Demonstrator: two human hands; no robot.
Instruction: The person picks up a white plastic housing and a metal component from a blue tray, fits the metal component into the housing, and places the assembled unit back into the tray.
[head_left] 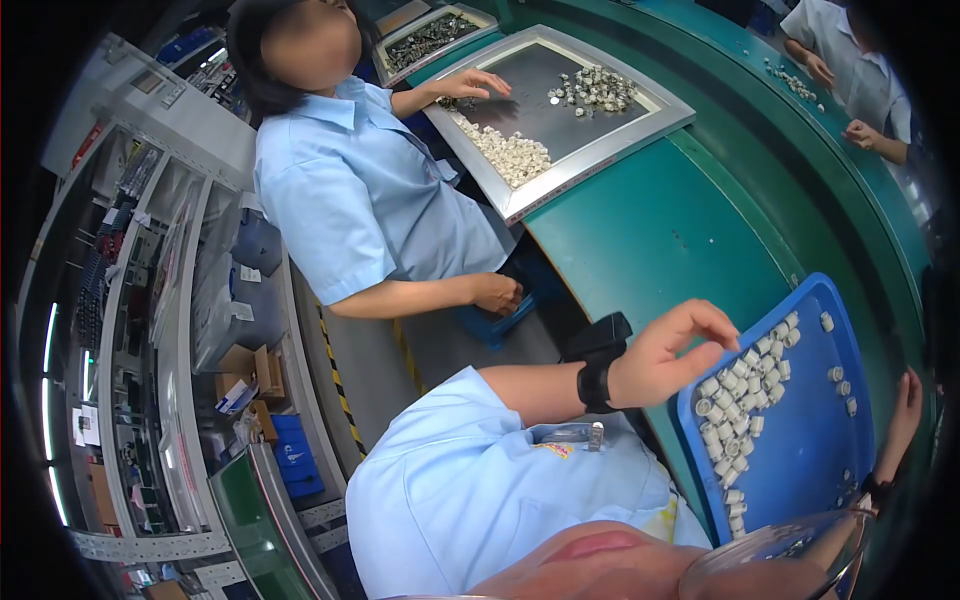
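Note:
A blue plastic tray lies on the green tabletop in front of me. Small white cylindrical parts are heaped along its left side. A few separate parts lie on its right side. My left hand, with a black band at the wrist, hovers by the tray's upper left rim. Its thumb and fingers are curved but apart, with nothing visible between them. Beyond the tray's right edge is my right hand, also banded in black at the wrist. Its fingers are stretched out, and I see nothing in it.
At my left sits a co-worker in light blue, one hand over a metal-framed panel bearing piles of small parts. Another person is across the table, near more parts. Shelving with boxes stands behind on the left.

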